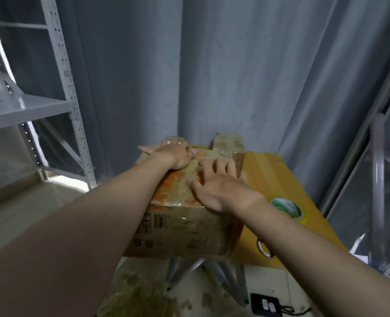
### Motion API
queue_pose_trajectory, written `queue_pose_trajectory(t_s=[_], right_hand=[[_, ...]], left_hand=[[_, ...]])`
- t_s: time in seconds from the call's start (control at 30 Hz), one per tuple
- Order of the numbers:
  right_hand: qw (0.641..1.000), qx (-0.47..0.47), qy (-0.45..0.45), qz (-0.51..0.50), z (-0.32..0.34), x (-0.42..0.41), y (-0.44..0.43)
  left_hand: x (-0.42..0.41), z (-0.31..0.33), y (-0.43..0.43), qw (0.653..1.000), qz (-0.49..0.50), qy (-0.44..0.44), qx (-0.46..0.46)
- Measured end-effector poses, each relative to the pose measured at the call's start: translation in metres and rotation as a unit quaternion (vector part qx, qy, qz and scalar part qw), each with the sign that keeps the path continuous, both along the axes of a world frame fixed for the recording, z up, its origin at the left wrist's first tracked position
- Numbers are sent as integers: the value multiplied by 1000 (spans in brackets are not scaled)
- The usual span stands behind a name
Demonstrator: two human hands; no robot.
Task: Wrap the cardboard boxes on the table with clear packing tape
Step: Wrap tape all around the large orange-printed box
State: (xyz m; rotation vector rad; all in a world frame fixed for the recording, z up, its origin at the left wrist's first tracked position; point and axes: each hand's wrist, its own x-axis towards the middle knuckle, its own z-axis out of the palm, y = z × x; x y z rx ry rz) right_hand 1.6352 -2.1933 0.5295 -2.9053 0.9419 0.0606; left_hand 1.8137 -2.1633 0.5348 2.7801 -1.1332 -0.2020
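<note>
cardboard box [185,227] is pressed from above by the right hand [217,186], laid flat with fingers [219,164] spread. the left hand [178,156] is set at its far edge, knuckles bent; whether anything is gripped cannot be told. the cardboard box is carried by the yellow surface [269,170], a tape roll [286,208] near it.

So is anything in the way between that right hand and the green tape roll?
Nothing visible. The right hand lies flat on the cardboard box, and only bare table separates it from the tape roll.
</note>
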Motion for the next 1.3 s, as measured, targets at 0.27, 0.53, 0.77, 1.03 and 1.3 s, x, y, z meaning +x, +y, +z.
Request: queue_pose_trajectory(t_s=[0.27, 0.53, 0.77, 1.03, 1.3], right_hand=[[998, -61, -19, -19, -9, 48, -44], [998, -26, -41, -46, -6, 87, -87], [996, 3, -64, -67, 1, 106, -109], [984, 99, -38, -145, 12, 126, -132], [973, 64, -127, -183, 1, 114, -136]], left_hand=[[8, -5, -13, 1000, 17, -1, 16], [12, -5, -20, 998, 39, 1, 40], [9, -2, -24, 996, 50, -5, 72], [10, -3, -27, 995, 52, -16, 83], [7, -4, -25, 995, 66, -10, 71]])
